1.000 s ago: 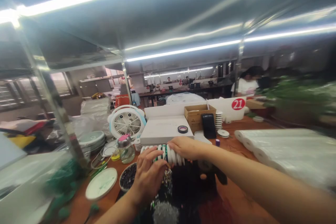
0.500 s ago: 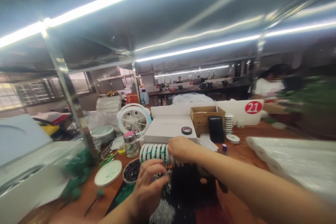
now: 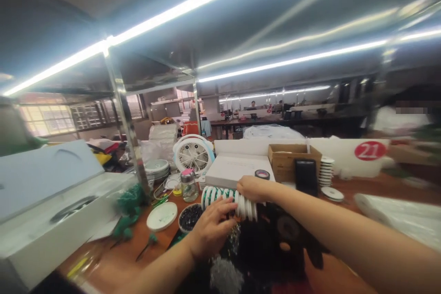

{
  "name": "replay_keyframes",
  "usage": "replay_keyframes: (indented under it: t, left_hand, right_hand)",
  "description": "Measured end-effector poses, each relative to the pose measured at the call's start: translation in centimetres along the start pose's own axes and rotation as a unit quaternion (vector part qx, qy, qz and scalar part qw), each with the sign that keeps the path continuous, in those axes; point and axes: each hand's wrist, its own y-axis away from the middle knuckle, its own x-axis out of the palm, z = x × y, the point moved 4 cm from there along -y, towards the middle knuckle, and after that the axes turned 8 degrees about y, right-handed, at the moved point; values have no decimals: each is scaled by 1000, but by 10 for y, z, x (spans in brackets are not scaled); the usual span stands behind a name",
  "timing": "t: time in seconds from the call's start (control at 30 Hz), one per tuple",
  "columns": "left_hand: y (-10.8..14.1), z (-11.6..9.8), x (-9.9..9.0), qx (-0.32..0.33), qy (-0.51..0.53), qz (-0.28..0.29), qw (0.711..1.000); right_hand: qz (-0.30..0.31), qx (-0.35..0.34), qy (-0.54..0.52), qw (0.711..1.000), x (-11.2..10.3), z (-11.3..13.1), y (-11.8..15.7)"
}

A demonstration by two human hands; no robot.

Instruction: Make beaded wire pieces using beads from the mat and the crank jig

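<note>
A row of white spools (image 3: pixel 246 207), some wound with green thread or trim, lies on its side at the middle of the table. My right hand (image 3: pixel 254 189) reaches over the row from behind, its fingers bent down and closed against the spools. Against the near side of the row rests my left hand (image 3: pixel 214 224), fingers stretched out and slightly apart, with nothing visible in its grasp. Below the hands lies a dark mat (image 3: pixel 265 252) with a heap of clear shiny pieces (image 3: pixel 225 275). Beside my left hand is a bowl of black pieces (image 3: pixel 190 217).
A white lid (image 3: pixel 161 216), a pink-capped jar (image 3: pixel 189 185) and a white fan (image 3: pixel 193 156) stand to the left. Behind are a white box (image 3: pixel 234 170) with black tape (image 3: pixel 262 174) and a cardboard box (image 3: pixel 292 158). Plastic rolls (image 3: pixel 399 220) lie right. A person sits far right.
The view has swung left, so the scene sits farther right. My left hand's fingers have straightened and now lie against the spools. My right hand stays at the row.
</note>
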Motion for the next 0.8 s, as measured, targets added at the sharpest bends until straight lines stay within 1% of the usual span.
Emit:
replay_keyframes:
  t: [0.1, 0.17, 0.2, 0.27, 0.33, 0.4, 0.5, 0.57, 0.63, 0.7, 0.77, 0.8]
  left_hand:
    - [-17, 9, -9, -42, 104, -15, 994]
    - [-34, 16, -16, -102, 163, -27, 981]
    - [-43, 21, -20, -137, 176, -28, 974]
    - [-57, 33, -22, -247, 204, 11, 947]
    - [-68, 45, -23, -316, 230, 57, 919]
    - [-77, 57, -20, -330, 257, 86, 904]
    - [-83, 75, -10, -337, 294, 128, 885]
    - [-84, 84, -2, -345, 312, 155, 872]
    - [-85, 89, 2, -346, 324, 169, 864]
    - [-87, 90, 4, -341, 332, 174, 862]
    - [-88, 90, 4, -335, 338, 176, 862]
    - [-89, 89, 3, -334, 339, 176, 861]
  right_hand:
    - [-38, 92, -40, 994, 2, -10, -4]
    - [-79, 172, -66, 980, 1, -19, -1]
    - [-103, 208, -78, 970, 0, -23, 3]
    - [-149, 259, -96, 949, -2, -27, 15]
    - [-186, 287, -107, 934, -1, -23, 31]
    - [-233, 291, -140, 917, 2, -12, 46]
    - [-313, 271, -213, 885, 7, 10, 64]
    - [-341, 263, -232, 872, 9, 24, 71]
    - [-354, 260, -224, 870, 10, 38, 76]
    - [-361, 258, -208, 872, 13, 52, 79]
    - [-347, 248, -198, 883, 21, 70, 80]
    - [-327, 241, -197, 892, 29, 80, 78]
